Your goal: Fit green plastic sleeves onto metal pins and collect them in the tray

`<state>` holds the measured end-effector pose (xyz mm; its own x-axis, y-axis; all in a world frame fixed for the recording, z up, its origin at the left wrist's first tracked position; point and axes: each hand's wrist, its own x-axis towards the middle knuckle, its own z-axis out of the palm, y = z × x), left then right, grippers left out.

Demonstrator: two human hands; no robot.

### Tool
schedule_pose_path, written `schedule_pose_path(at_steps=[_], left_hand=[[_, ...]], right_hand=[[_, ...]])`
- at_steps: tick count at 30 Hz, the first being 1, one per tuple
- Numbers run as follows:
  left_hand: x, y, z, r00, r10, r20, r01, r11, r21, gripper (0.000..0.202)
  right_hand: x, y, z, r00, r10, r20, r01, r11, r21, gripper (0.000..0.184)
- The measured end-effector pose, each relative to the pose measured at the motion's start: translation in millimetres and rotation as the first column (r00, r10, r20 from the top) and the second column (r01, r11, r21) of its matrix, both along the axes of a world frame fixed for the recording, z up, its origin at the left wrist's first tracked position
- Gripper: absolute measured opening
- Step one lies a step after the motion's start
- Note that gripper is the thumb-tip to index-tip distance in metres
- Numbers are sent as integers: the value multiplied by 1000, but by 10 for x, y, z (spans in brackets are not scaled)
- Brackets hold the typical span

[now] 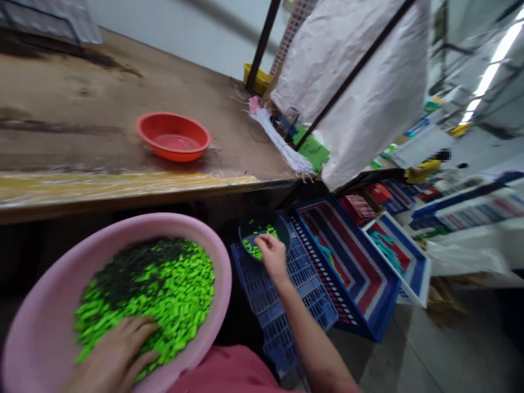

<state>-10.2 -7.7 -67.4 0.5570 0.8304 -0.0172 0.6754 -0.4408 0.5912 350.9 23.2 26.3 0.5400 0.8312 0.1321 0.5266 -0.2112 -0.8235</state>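
Green pieces [184, 295] look light (springy, I'd guess), best pinched mid-body; right hand [273, 256] fingertips pressed together, left hand [120, 346] spread

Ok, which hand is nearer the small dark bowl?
Right. The right hand reaches over the near edge of the small dark bowl; the left hand is farther off, among green pieces in the pink tub.

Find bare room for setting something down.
The brown tabletop is bare just left of the round red plastic basin, and between it and the white stringy bundle. Crowded: beside the green sheet; inside the oval pink basin of green pieces.
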Motion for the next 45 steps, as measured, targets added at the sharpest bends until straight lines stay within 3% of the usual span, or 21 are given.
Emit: schedule_pose_path(at_steps=[2,4,7,10,13,14,16,18,19,20,22,24,27,31,36,45], left_hand=[[86,-40,170,994,-64,-86,54,992,-114,25],[194,-62,299,991,-77,-114,61,988,-140,19],[284,-92,318,993,-96,-64,88,990,-109,16],[270,-145,242,994,-110,-3,109,984,-139,20],[237,-170,271,996,-75,-49,67,986,-151,15],[233,-166,316,996,-55,-70,44,987,-157,14],[231,-141,439,996,-22,-85,6,983,-182,13],[224,-107,572,999,25,-31,-31,978,-207,12],[214,-91,630,997,67,29,-59,973,-225,11],[200,-77,678,986,129,106,-99,961,-257,11],[162,-53,741,906,319,277,-193,895,-402,11],[123,-31,765,754,530,388,-203,750,-629,14],[95,8,762,512,745,428,-63,530,-846,27],[114,57,745,288,867,406,107,392,-914,38],[117,79,730,198,908,369,190,334,-923,43],[126,71,613,99,940,327,110,316,-942,44]], right_hand=[[302,67,-229,999,-52,16,53,996,-68,26],[484,103,-441,995,-90,42,94,989,-113,27],[526,133,-555,990,-118,82,126,986,-106,38],[271,160,-358,986,-91,138,92,996,1,46],[-247,173,5,926,75,369,-167,961,222,33],[-450,179,113,879,171,444,-302,922,243,29],[-854,206,243,699,481,528,-605,792,80,25],[-1207,260,235,348,788,508,-799,533,-279,23],[-1353,295,185,183,868,461,-803,402,-439,22],[-1478,331,116,61,907,416,-775,306,-553,21],[-1669,396,-43,-48,924,379,-722,230,-653,19],[-1797,430,-179,-66,920,386,-711,228,-666,18],[-1919,396,-290,-78,914,398,-668,248,-702,19],[-2013,275,-338,-77,905,419,-622,285,-729,20],[-2056,246,-390,-89,902,422,-623,280,-731,18],[-1947,170,-491,-171,869,464,-724,209,-657,19]])
